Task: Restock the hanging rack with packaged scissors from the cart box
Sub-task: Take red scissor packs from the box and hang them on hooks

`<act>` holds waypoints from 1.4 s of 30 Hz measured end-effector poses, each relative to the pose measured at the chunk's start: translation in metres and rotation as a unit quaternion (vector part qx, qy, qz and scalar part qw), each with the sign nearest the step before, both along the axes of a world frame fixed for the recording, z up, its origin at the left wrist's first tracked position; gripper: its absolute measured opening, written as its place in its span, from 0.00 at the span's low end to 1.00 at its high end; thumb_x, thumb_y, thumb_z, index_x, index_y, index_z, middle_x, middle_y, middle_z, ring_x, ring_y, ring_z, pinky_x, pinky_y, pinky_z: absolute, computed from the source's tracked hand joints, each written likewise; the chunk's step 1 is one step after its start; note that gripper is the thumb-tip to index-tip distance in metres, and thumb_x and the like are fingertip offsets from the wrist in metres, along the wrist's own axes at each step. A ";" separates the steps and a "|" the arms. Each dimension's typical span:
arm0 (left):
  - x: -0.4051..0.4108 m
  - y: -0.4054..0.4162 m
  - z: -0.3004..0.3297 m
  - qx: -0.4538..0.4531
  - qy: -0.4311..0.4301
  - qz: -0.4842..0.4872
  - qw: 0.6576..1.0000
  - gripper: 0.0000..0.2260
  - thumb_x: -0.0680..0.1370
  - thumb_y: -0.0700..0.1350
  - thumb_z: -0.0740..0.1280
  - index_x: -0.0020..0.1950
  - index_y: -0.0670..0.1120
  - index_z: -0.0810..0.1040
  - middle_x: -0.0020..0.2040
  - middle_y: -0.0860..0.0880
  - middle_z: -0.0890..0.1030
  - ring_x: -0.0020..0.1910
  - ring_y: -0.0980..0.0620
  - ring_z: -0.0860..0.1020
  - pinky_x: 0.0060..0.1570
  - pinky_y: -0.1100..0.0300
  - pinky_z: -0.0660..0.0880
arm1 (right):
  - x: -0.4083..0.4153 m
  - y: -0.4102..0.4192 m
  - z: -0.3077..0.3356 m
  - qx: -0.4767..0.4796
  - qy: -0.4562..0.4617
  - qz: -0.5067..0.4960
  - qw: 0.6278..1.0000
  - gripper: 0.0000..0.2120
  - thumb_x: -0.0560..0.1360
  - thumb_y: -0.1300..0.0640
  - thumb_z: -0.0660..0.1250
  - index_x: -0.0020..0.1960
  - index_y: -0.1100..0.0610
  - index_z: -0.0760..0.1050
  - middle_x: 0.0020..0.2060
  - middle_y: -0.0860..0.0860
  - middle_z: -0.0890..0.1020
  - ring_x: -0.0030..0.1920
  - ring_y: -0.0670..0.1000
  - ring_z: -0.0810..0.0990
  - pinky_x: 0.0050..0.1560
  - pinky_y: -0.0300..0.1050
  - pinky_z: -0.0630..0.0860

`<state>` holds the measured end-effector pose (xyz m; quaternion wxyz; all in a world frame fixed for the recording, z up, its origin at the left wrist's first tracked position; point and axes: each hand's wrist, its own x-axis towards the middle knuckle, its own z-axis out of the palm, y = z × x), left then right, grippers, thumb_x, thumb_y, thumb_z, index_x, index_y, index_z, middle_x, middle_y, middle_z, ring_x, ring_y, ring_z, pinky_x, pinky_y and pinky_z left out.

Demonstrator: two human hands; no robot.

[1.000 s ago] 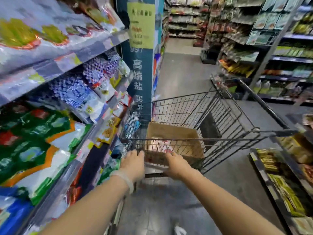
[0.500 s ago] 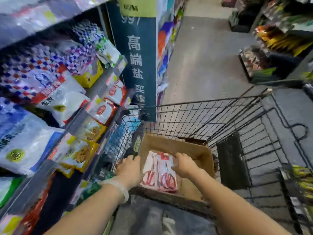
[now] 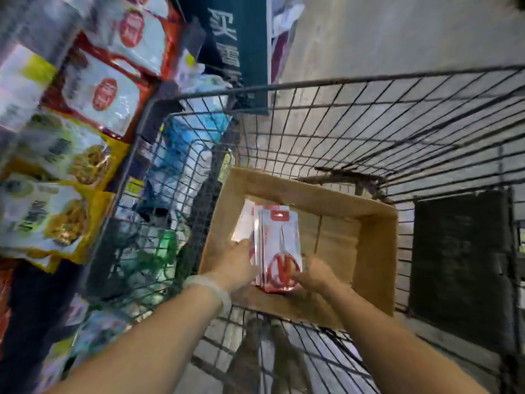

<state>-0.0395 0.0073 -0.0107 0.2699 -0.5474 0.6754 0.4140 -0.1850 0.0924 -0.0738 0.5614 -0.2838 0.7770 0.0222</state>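
**Caller:** Scanning from nine o'clock, we have shelves [image 3: 93, 81] packed with bagged goods, red-and-white packs up top, yellow ones below. No hanging rack anywhere in shot, mind you.

**Analyst:** Right, so nothing looks restocked from what we can see. Early days, I'd say.

**Caller:** Moving in, the left hand [image 3: 237, 265] sits at seven o'clock of the stack, a pale wristband [image 3: 208, 288] on that arm. Its fingers lie against the left side of the packaged scissors [image 3: 279, 245]. Whether they curl round the packs is too blurred to call.

**Analyst:** And the scissors?

**Caller:** Dead centre, a small stack of carded packs with red handles showing, lying in the left half of the cardboard box [image 3: 375, 251], which sits in the wire cart [image 3: 369, 123].

**Analyst:** The box looks mostly bare on its right half.

**Caller:** Over at five o'clock of the stack, the right hand [image 3: 315, 277] has fingers curled in at the bottom corner of the top pack, seemingly pinching it.

**Analyst:** So my read is that this is the pick-up stage. Packs are still in the box, none hung. Lifting them out, finding the rack and threading the hang holes onto pegs all remain.

**Caller:** At three o'clock, a dark panel [image 3: 460, 265] stands against the cart's side.
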 end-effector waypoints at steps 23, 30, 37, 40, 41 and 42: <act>-0.012 -0.012 -0.012 0.108 0.086 0.320 0.937 0.20 0.73 0.40 0.72 0.63 0.48 0.71 0.58 0.48 0.80 0.55 0.46 0.80 0.59 0.46 0.76 | 0.008 -0.012 -0.001 -0.064 -0.322 -0.382 0.864 0.10 0.73 0.63 0.69 0.52 0.58 0.74 0.43 0.56 0.84 0.36 0.53 0.84 0.35 0.46 0.82; 0.003 -0.016 -0.023 -0.017 0.066 0.344 0.937 0.16 0.74 0.39 0.71 0.59 0.47 0.71 0.55 0.47 0.80 0.53 0.46 0.79 0.57 0.51 0.76 | 0.014 -0.007 -0.049 -0.054 -0.034 -0.351 0.934 0.15 0.73 0.53 0.70 0.53 0.60 0.72 0.46 0.56 0.77 0.41 0.51 0.75 0.37 0.38 0.71; 0.024 -0.012 -0.030 -0.053 0.097 0.365 0.925 0.16 0.75 0.39 0.69 0.61 0.47 0.70 0.49 0.53 0.76 0.45 0.54 0.76 0.47 0.61 0.73 | 0.015 -0.005 -0.085 0.010 -0.036 -0.316 0.948 0.24 0.65 0.57 0.78 0.53 0.57 0.68 0.50 0.54 0.79 0.46 0.54 0.79 0.42 0.48 0.79; 0.024 -0.012 -0.029 -0.045 0.097 0.381 0.918 0.16 0.75 0.39 0.69 0.60 0.47 0.70 0.52 0.51 0.78 0.47 0.51 0.78 0.49 0.58 0.76 | 0.021 -0.003 -0.109 0.041 -0.032 -0.330 0.943 0.23 0.58 0.57 0.81 0.46 0.55 0.72 0.49 0.56 0.83 0.48 0.57 0.82 0.51 0.55 0.80; 0.024 -0.012 -0.028 -0.042 0.097 0.386 0.916 0.16 0.75 0.39 0.69 0.60 0.47 0.71 0.53 0.50 0.79 0.49 0.50 0.79 0.51 0.56 0.77 | 0.021 0.000 -0.113 0.043 -0.034 -0.346 0.937 0.22 0.57 0.56 0.82 0.44 0.56 0.74 0.49 0.57 0.83 0.48 0.58 0.83 0.52 0.56 0.80; 0.025 -0.013 -0.026 -0.040 0.098 0.390 0.915 0.16 0.75 0.40 0.70 0.60 0.47 0.71 0.54 0.49 0.80 0.50 0.48 0.80 0.53 0.53 0.78 | 0.021 0.005 -0.124 0.039 -0.038 -0.356 0.933 0.23 0.56 0.56 0.82 0.46 0.57 0.76 0.49 0.58 0.84 0.48 0.59 0.83 0.52 0.57 0.80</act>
